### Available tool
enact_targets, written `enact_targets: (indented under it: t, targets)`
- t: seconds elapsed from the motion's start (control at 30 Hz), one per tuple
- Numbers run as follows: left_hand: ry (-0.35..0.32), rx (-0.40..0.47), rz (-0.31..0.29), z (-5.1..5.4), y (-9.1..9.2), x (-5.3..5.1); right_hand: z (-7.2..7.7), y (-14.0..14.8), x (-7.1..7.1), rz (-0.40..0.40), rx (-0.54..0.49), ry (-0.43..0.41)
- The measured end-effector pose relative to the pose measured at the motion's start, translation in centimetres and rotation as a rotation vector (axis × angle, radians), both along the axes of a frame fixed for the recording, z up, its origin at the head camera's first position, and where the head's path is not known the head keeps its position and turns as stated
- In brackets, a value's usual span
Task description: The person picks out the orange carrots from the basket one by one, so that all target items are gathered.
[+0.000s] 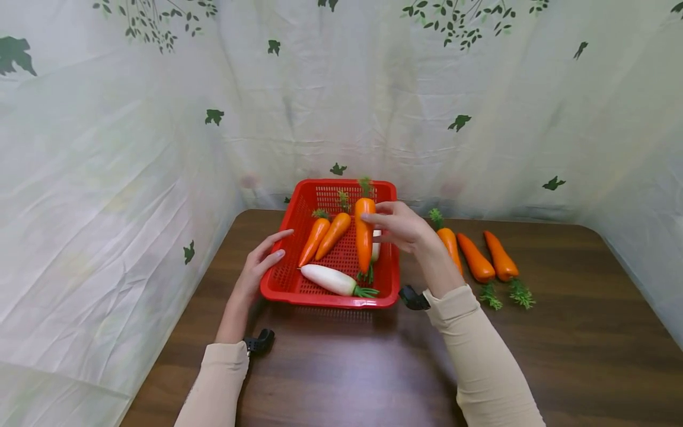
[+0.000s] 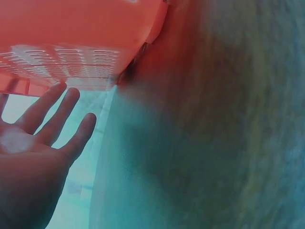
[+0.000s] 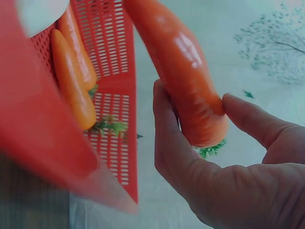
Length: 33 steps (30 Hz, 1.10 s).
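Basket [image 1: 320, 301], red: open-topped, walls block sides. Flr. gap betw. carrot pr. [image 1: 334, 236] & held carrot [image 1: 364, 228]. R hand [image 1: 402, 226] obstructs R side; L hand [image 1: 256, 267] at L rim. Tabletop [image 1: 341, 362]: free rm. frt. of basket; 3 loose carrots [image 1: 476, 259] obstruct R.

In the head view, the second white radish [image 1: 376, 247] is mostly hidden by the held carrot [image 1: 364, 231] and the right hand [image 1: 401, 226]; the leftmost table carrot [image 1: 450, 243] is partly covered by the right arm [image 1: 444, 270]. In the left wrist view, the left hand [image 2: 28, 164] is cut off and the tabletop [image 2: 228, 119] is blurred.
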<state>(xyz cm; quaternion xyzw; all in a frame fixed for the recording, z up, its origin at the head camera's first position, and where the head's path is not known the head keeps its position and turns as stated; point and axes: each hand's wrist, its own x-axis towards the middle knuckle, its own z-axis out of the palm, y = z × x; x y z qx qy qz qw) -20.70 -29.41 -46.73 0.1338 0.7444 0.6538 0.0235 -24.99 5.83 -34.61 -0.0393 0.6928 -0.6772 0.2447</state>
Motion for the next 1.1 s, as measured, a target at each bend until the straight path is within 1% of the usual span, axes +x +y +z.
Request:
enact_targets:
  t: [0.13,0.3,0.47,0.6,0.77,0.9,1.0,1.1]
  targets:
    - [0.000,0.008,0.001,-0.1,-0.1,0.1,-0.7,0.9,1.0,-0.027,-0.027,0.037]
    - [-0.001,0.010,0.009,-0.3,-0.3,0.2,-2.0,1.9,2.1,-0.048,-0.030,0.081]
    - [-0.003,0.007,0.003,-0.4,-0.5,0.2,-2.8,2.2,3.1,-0.069,-0.039,0.103]
    - [-0.001,0.013,0.010,-0.3,-0.5,0.2,-2.7,1.9,3.5,-0.079,-0.038,0.128]
    - [-0.014,0.010,0.007,-0.4,-0.3,0.2,-2.9,2.3,3.7,-0.085,-0.038,0.123]
    - [-0.018,0.012,0.002,-0.3,0.0,0.1,-3.0,3.5,3.9,-0.097,-0.021,0.161]
    - [-0.016,0.020,0.005,-0.1,0.2,0.2,-2.7,4.9,4.2,-0.111,0.013,0.197]
    - [-0.015,0.018,0.009,0.0,0.2,0.2,-2.3,6.3,4.4,-0.129,0.030,0.206]
